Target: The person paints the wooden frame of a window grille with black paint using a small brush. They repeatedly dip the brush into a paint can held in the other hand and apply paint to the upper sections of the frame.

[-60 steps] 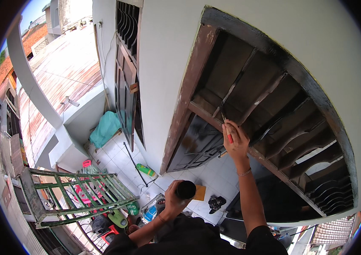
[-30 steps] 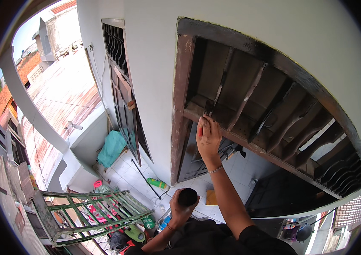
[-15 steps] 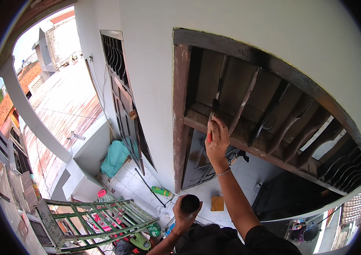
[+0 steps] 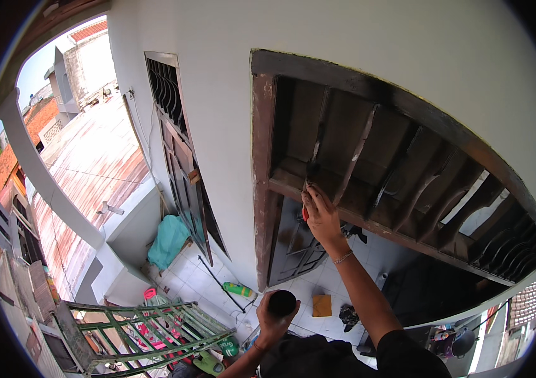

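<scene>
My right hand is raised and closed round a paintbrush with a red handle. Its dark bristles touch the lower end of a thin upright slat, near the bottom rail of the dark wooden grille over the doorway. Some slats look black and wet, while another slat has pale worn edges. Low in front of my body, my left hand wraps round a small round container. The inside of the container looks black.
A green metal ladder-like frame stands at the lower left. On the tiled floor below lie a green bottle, a yellow-brown square and a black bundle. A teal cover sits by the low wall. A dark door leaf stands ajar.
My right hand and the brush have moved down along the slat to its lower end. My left hand keeps the container in place. The view has shifted slightly.
</scene>
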Action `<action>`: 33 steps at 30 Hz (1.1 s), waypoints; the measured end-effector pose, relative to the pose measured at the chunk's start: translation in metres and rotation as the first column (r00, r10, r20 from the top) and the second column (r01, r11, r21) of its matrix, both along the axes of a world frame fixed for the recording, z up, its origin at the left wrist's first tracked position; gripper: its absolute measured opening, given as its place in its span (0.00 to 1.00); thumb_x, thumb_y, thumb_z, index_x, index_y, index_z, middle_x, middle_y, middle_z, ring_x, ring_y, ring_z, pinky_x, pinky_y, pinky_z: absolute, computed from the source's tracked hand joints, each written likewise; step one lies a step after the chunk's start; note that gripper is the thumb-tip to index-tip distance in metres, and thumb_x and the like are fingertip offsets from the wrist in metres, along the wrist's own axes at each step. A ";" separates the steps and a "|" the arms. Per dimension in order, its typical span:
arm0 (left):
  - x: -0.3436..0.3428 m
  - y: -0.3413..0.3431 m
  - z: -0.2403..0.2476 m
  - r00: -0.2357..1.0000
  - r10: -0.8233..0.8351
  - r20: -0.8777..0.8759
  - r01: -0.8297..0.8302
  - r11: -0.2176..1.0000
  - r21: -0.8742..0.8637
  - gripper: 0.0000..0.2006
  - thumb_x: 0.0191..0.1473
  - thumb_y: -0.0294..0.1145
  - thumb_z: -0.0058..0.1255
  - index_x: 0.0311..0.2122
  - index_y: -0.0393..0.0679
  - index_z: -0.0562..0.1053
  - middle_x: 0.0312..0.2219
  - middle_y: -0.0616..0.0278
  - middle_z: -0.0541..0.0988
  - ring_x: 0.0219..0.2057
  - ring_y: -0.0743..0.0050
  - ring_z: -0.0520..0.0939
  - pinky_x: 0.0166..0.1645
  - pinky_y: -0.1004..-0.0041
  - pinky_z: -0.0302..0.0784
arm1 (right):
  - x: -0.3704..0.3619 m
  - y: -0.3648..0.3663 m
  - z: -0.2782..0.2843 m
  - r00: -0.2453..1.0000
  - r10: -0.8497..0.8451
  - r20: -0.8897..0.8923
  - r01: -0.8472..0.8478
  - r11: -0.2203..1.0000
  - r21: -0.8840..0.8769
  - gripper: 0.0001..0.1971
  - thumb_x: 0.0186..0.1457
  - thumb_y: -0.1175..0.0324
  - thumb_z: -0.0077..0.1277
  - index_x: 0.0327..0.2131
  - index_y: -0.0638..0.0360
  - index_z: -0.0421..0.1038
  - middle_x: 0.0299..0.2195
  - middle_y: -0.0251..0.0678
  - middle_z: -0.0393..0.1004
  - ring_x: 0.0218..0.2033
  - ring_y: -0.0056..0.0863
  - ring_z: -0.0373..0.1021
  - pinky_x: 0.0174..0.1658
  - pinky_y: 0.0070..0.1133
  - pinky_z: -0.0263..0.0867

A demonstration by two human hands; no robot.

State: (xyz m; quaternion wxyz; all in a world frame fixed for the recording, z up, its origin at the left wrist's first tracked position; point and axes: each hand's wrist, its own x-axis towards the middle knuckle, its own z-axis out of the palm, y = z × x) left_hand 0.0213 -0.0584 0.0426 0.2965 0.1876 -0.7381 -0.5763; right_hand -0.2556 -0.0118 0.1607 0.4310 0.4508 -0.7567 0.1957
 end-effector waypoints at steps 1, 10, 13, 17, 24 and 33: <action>0.000 0.000 -0.002 1.000 -0.001 -0.001 0.001 1.000 0.002 0.25 0.41 0.33 0.79 0.41 0.39 0.76 0.35 0.54 0.83 0.35 0.55 0.86 0.43 0.64 0.82 | 0.001 0.003 -0.003 1.000 0.024 0.010 -0.023 0.995 -0.096 0.12 0.56 0.81 0.61 0.44 0.64 0.78 0.50 0.43 0.78 0.52 0.40 0.78 0.52 0.30 0.81; 0.001 0.001 0.004 0.999 -0.025 -0.025 0.025 0.999 -0.023 0.25 0.40 0.33 0.79 0.41 0.39 0.76 0.35 0.53 0.83 0.35 0.56 0.86 0.44 0.64 0.82 | -0.012 0.009 0.038 0.955 0.119 0.271 0.078 0.783 -0.618 0.04 0.60 0.77 0.62 0.37 0.67 0.80 0.36 0.42 0.84 0.35 0.32 0.84 0.40 0.22 0.80; 0.003 -0.002 0.003 1.000 0.002 -0.027 -0.004 0.996 -0.087 0.25 0.40 0.33 0.79 0.41 0.39 0.76 0.35 0.54 0.83 0.35 0.56 0.86 0.44 0.63 0.83 | -0.017 0.001 0.041 0.911 0.322 0.259 0.022 0.588 -0.808 0.04 0.61 0.76 0.61 0.36 0.70 0.80 0.33 0.41 0.83 0.32 0.28 0.83 0.36 0.21 0.79; 0.007 -0.003 0.006 1.000 0.017 0.002 -0.017 0.998 -0.056 0.25 0.40 0.33 0.79 0.41 0.39 0.76 0.35 0.53 0.83 0.36 0.55 0.86 0.44 0.63 0.82 | -0.024 0.005 0.042 0.918 0.268 0.294 0.041 0.671 -0.740 0.06 0.62 0.76 0.60 0.37 0.72 0.80 0.33 0.40 0.83 0.33 0.26 0.83 0.38 0.20 0.79; 0.008 -0.007 0.006 0.999 0.051 0.005 -0.051 0.998 -0.035 0.25 0.40 0.33 0.79 0.42 0.39 0.75 0.36 0.53 0.83 0.37 0.55 0.86 0.45 0.64 0.83 | -0.024 0.012 0.045 0.906 0.311 0.287 -0.008 0.691 -0.723 0.06 0.62 0.76 0.61 0.38 0.71 0.80 0.32 0.40 0.83 0.33 0.27 0.82 0.39 0.21 0.78; 0.006 -0.004 0.003 0.996 0.076 -0.045 -0.078 0.996 -0.046 0.22 0.41 0.32 0.78 0.39 0.41 0.77 0.33 0.57 0.83 0.34 0.63 0.85 0.42 0.67 0.82 | -0.027 0.013 0.057 0.932 0.249 0.262 -0.020 0.759 -0.651 0.07 0.62 0.73 0.62 0.36 0.69 0.81 0.34 0.42 0.84 0.33 0.28 0.83 0.38 0.21 0.78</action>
